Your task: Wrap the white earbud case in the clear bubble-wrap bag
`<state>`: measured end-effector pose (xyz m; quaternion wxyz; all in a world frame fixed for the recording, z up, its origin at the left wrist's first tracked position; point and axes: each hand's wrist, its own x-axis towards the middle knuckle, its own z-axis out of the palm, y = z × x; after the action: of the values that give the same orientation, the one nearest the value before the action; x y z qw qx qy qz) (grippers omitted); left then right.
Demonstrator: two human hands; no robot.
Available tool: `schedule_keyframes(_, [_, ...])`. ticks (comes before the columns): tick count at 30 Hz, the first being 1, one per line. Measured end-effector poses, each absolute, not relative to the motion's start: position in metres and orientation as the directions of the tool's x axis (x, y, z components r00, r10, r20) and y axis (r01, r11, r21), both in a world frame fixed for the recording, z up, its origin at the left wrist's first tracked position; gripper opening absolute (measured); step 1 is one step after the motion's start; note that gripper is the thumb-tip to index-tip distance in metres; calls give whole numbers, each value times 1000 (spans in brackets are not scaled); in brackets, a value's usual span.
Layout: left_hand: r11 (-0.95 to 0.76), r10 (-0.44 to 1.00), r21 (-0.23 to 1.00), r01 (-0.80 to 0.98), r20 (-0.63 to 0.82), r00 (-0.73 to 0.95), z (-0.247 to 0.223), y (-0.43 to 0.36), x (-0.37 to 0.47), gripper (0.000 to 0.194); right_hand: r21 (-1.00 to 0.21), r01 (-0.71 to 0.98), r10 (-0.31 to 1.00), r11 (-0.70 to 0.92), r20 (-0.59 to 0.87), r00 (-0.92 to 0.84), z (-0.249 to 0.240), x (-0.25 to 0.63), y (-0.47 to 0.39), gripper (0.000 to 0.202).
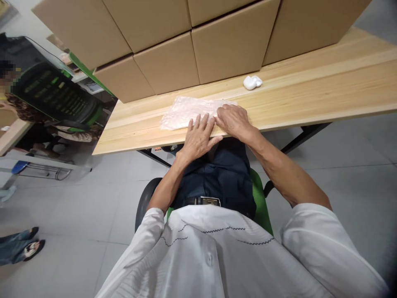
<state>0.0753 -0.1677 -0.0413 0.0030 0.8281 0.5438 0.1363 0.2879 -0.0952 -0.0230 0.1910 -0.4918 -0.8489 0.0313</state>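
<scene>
A pale pink, crinkled plastic sheet or bag (189, 109) lies on the wooden table (136, 128) near its front edge. My left hand (199, 135) rests with its fingers spread on the near edge of the plastic. Just to its right, my right hand (232, 119) is closed at the right part of the plastic, its fingers curled; what lies between the fingertips is hidden. A small white object (252, 82) sits farther back on the table, beyond my right hand and apart from it.
Stacked cardboard boxes (231, 49) stand along the back of the table. At the far left a person sits by a dark chair (58, 97); another person's legs (18, 248) show on the floor at the lower left.
</scene>
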Motion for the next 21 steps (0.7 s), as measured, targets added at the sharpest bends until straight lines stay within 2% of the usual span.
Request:
schedule_keyframes(5, [-309, 937, 229, 923, 238, 255, -31, -158, 32, 71, -257, 805, 832, 535, 323, -450, -30, 291, -92, 51])
schedule_keyframes(7, [-302, 938, 234, 924, 243, 245, -31, -156, 27, 69, -255, 802, 828, 541, 329, -454, -31, 291, -91, 51])
schedule_keyframes(10, [-315, 932, 202, 927, 247, 263, -35, -157, 36, 78, -243, 806, 829, 540, 320, -459, -33, 292, -89, 50])
schedule_keyframes(18, [-503, 859, 115, 857, 179, 480, -42, -157, 79, 112, -259, 810, 840, 526, 308, -447, -32, 291, -90, 50])
schedule_keyframes(21, [-498, 862, 98, 862, 171, 478, -44, -158, 75, 113, -254, 821, 851, 511, 285, -442, -30, 289, -91, 49])
